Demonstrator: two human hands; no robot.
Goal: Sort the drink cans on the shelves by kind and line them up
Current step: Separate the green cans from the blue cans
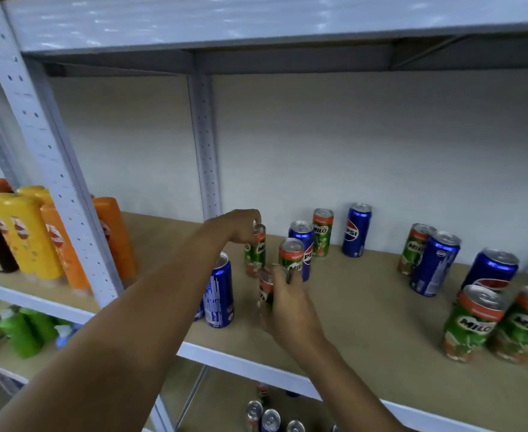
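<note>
The shelf (365, 310) carried seven Milo cans (471, 322) and five Pepsi cans (434, 263); the left hand (241, 224) pinched one Milo's top; the right hand's (287, 304) fingers gripped another Milo near centre.

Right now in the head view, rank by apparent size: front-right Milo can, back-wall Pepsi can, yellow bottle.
1. yellow bottle
2. front-right Milo can
3. back-wall Pepsi can
Nearness enlarges the Milo can, so true sizes are unsure.

Head-worn view, close, forward and down onto the shelf (365, 307) (wide-angle)
</note>
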